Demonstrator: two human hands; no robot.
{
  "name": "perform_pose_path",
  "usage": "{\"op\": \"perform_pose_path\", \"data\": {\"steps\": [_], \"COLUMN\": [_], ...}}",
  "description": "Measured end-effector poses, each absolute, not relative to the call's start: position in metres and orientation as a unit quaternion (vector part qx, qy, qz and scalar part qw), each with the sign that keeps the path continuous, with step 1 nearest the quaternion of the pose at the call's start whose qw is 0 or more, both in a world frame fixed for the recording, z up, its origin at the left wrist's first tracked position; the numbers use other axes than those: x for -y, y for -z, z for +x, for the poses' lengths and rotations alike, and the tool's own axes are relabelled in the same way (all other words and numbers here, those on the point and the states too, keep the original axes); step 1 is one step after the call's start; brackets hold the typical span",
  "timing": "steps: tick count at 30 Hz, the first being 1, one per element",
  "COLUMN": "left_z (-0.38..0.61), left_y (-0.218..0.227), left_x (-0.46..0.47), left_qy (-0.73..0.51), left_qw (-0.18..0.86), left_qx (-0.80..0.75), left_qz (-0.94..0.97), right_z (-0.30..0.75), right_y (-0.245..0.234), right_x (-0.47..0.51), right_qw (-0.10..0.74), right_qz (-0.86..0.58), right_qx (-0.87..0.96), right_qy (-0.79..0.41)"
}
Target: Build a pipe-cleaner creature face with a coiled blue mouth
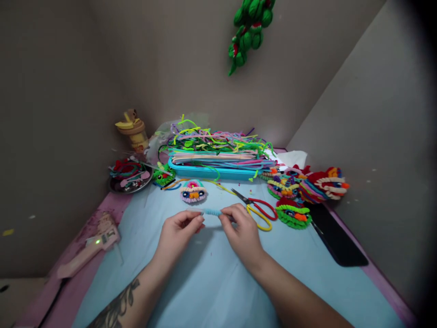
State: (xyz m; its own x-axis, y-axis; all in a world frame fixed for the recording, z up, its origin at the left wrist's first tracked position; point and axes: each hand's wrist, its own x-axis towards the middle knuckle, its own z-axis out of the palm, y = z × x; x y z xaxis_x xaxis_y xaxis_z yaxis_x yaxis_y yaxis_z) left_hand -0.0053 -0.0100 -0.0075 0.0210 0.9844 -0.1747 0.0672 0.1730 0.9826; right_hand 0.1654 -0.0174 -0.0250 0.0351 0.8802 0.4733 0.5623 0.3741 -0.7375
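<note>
A light blue pipe cleaner (212, 212), wound into a short coil, stretches between my two hands above the blue cloth. My left hand (182, 228) pinches its left end between thumb and fingers. At the right end, my right hand (241, 225) grips it the same way; part of the coil may be hidden behind the fingers. Just beyond the hands lies a small round pipe-cleaner face (193, 192) with dark eyes and an orange beak. Scissors (254, 205) with red and yellow handles rest beside my right hand, blades pointing away to the left.
Pipe cleaners fill a blue tray (211, 173) at the back. Finished colourful pieces (293, 214) and a black phone-like slab (341, 241) lie on the right. To the left are a metal bowl (124, 187), a lidded cup (136, 134) and a lit pink glue gun (95, 243).
</note>
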Motion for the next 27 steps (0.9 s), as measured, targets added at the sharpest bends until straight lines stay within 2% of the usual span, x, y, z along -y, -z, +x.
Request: {"op": "perform_pose_path", "data": {"steps": [9,18,22,27], "left_z": [-0.0007,-0.0023,-0.0035,-0.0054], "left_y": [0.0018,0.0091,0.0107,0.0032], "left_x": [0.0150,0.0123,0.0100,0.0094], "left_qy": [-0.415,-0.418,-0.449,-0.426], "left_qw": [0.457,0.520,0.522,0.491], "left_qx": [-0.563,-0.563,-0.537,-0.549], "left_qz": [0.549,0.487,0.488,0.525], "right_z": [0.1631,0.1611,0.1603,0.1599], "right_y": [0.0237,0.0240,0.0251,0.0273], "right_x": [0.0168,0.0155,0.0165,0.0210], "right_qw": [0.490,0.506,0.494,0.449], "right_qz": [-0.544,-0.552,-0.554,-0.542], "right_qx": [0.649,0.609,0.621,0.690], "right_qy": [-0.207,-0.261,-0.253,-0.170]}}
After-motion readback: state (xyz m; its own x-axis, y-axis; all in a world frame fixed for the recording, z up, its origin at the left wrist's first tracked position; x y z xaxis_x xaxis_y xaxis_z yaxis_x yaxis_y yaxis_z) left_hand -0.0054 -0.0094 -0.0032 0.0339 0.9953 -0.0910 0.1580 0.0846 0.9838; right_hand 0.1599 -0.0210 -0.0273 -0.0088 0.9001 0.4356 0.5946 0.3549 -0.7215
